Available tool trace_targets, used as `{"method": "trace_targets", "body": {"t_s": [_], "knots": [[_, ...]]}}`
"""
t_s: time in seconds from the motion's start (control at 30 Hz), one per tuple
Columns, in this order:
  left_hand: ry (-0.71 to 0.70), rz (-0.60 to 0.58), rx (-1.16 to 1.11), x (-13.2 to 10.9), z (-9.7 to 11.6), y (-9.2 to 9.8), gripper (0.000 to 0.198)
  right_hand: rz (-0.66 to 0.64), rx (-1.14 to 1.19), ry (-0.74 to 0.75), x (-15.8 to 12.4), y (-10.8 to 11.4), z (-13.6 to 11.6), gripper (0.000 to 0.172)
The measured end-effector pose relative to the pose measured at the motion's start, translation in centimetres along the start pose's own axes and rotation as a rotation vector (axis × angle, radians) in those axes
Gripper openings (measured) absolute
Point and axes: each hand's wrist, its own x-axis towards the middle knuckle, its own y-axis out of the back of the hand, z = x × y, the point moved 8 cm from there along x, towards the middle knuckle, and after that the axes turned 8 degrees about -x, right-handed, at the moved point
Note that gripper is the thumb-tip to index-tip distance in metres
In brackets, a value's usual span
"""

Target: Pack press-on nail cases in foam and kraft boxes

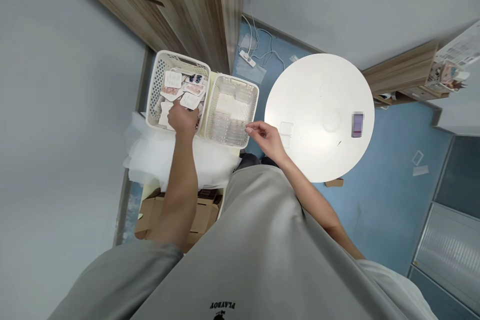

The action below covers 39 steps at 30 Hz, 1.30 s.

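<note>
My left hand [182, 118] reaches down into a white plastic basket [152, 92] with perforated walls. Its fingers are curled among small flat packs [191, 100], some white and some with reddish or dark contents. What it grips, if anything, is hidden. A second white basket [256, 95] stands against the first on its right and holds several clear plastic boxes [228, 129]. At that basket's front right edge hovers my right hand [267, 141], fingers loosely bent and apart from the thumb, with nothing visible in it. On the round white table [318, 95] lies a clear divided plastic box [286, 133].
A phone-like purple item [357, 125], partly blurred, lies on the table's right side. White wrapping sheet [180, 155] and an open cardboard box [202, 215] are below the baskets. A wooden cabinet [187, 5] rises behind; a power strip [247, 58] with cables lies on the blue floor.
</note>
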Motion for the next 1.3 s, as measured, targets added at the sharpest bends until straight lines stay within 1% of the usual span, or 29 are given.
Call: {"method": "trace_targets", "body": {"t_s": [0.07, 0.1, 0.13, 0.2, 0.27, 0.37, 0.43, 0.53, 0.63, 0.73, 0.8, 0.87, 0.93, 1.03, 1.17, 1.2, 1.3], "knots": [[-0.034, -0.003, 0.004, -1.9, 0.3, 1.2, 0.066, -0.013, 0.010, 0.000, -0.1, 0.0, 0.3, 0.044], [-0.058, -0.022, -0.005, -3.1, 0.5, 1.6, 0.068, -0.016, 0.016, 0.000, -0.1, 0.0, 0.5, 0.044], [-0.075, -0.016, -0.032, -4.5, 0.6, 2.1, 0.070, -0.019, 0.022, 0.000, -0.1, 0.0, 0.7, 0.044], [-0.138, -0.074, -0.141, -7.7, 1.5, 2.2, 0.073, -0.019, 0.033, 0.000, 0.0, 0.1, 1.1, 0.044], [-0.200, -0.164, -0.255, -11.1, 2.6, 1.4, 0.076, -0.011, 0.042, 0.001, 0.2, 0.4, 1.6, 0.045], [-0.251, -0.325, -0.388, -15.7, 4.7, -1.1, 0.080, 0.023, 0.073, 0.000, 0.3, 1.6, 2.6, 0.051], [-0.255, -0.433, -0.470, -18.3, 6.2, -3.0, 0.081, 0.058, 0.125, -0.031, 0.1, 3.0, 3.6, 0.056], [-0.250, -0.563, -0.547, -21.1, 8.4, -5.6, 0.080, 0.120, 0.247, -0.125, -0.7, 6.0, 6.0, 0.063], [-0.297, -0.654, -0.565, -23.3, 10.8, -7.6, 0.078, 0.156, 0.378, -0.206, -2.2, 8.9, 8.6, 0.064], [-0.374, -0.785, -0.599, -26.0, 13.3, -9.4, 0.074, 0.095, 0.498, -0.249, -4.2, 10.6, 10.7, 0.061], [-0.414, -0.876, -0.611, -28.1, 14.7, -10.7, 0.072, 0.004, 0.571, -0.258, -5.7, 11.1, 11.6, 0.061], [-0.445, -0.939, -0.587, -30.3, 15.8, -12.1, 0.071, -0.070, 0.632, -0.258, -7.2, 11.5, 12.3, 0.062], [-0.476, -0.972, -0.523, -32.4, 16.7, -13.4, 0.070, -0.078, 0.677, -0.257, -8.5, 12.4, 13.0, 0.062], [-0.497, -0.987, -0.403, -35.0, 17.4, -15.3, 0.070, -0.004, 0.720, -0.271, -10.0, 14.3, 14.8, 0.059], [-0.412, -1.024, -0.358, -36.9, 17.4, -17.6, 0.088, 0.135, 0.705, -0.308, -11.1, 17.4, 18.0, 0.056], [-0.378, -1.023, -0.364, -37.1, 17.2, -18.1, 0.085, 0.173, 0.676, -0.315, -11.3, 18.2, 18.8, 0.055], [-0.282, -0.966, -0.380, -36.7, 16.4, -19.3, 0.065, 0.240, 0.566, -0.310, -11.7, 20.4, 20.4, 0.049]]}}
